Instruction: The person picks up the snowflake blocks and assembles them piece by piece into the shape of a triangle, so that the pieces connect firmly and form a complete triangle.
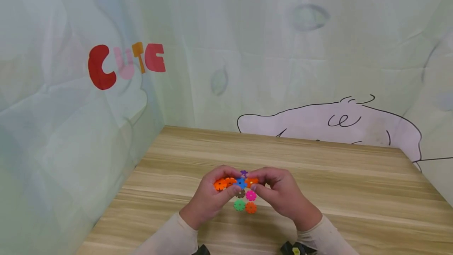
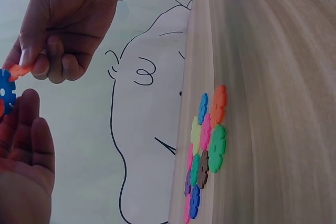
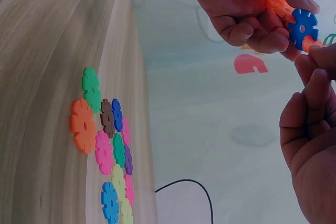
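Above the table, my left hand [image 1: 212, 194] grips a short row of joined notched plastic discs. Two orange discs [image 1: 220, 184] sit in its grasp, with a blue disc [image 3: 303, 29] beside them. My right hand [image 1: 284, 192] pinches another orange disc [image 1: 251, 182] between thumb and fingers at the blue disc's right side. In the left wrist view this orange disc [image 2: 20, 72] meets the blue disc's edge. How deep the notches fit cannot be seen. Both hands partly cover the row.
Loose notched discs lie flat on the wooden table [image 1: 170, 207] beneath the hands. Among them are a green disc [image 3: 91, 88], an orange disc [image 3: 83, 126], a brown disc [image 3: 107, 118] and a pink disc [image 3: 104, 152]. A printed cloth [image 1: 247, 70] hangs behind the table.
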A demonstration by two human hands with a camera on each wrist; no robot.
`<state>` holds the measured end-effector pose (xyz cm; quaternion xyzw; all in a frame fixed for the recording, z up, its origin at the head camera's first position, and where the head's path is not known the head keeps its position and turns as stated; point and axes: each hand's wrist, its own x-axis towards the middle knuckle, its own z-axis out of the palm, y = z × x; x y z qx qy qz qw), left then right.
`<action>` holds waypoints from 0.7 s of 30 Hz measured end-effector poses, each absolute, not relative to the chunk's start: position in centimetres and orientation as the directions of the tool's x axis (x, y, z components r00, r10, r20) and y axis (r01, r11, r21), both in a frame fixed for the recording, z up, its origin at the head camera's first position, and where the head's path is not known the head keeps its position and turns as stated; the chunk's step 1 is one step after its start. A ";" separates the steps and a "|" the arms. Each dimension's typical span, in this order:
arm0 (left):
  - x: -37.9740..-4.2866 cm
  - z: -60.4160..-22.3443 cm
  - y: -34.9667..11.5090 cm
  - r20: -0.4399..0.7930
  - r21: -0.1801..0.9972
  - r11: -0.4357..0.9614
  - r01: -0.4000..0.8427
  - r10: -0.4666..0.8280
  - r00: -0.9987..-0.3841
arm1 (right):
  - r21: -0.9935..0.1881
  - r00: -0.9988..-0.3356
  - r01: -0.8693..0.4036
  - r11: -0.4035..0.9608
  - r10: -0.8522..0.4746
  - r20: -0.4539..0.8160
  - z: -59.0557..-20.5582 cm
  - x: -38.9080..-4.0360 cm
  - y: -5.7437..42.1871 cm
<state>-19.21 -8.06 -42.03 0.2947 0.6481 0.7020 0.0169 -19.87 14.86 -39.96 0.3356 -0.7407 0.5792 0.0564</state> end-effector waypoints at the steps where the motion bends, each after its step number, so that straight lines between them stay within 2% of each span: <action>1: -19.2 -42.0 -8.1 0.387 0.922 -0.156 0.354 0.406 -0.828 | -0.820 -0.768 -0.563 0.108 -0.434 0.471 -40.0 -19.9 14.9; 12: -19.2 -41.9 -8.1 0.328 0.944 -0.105 0.313 0.409 -0.852 | -0.821 -0.770 -0.556 0.127 -0.449 0.452 -39.9 -20.0 15.0; 21: -19.3 -42.1 -8.0 0.320 0.947 -0.108 0.304 0.433 -0.843 | -0.816 -0.769 -0.561 0.139 -0.452 0.452 -39.9 -19.7 14.7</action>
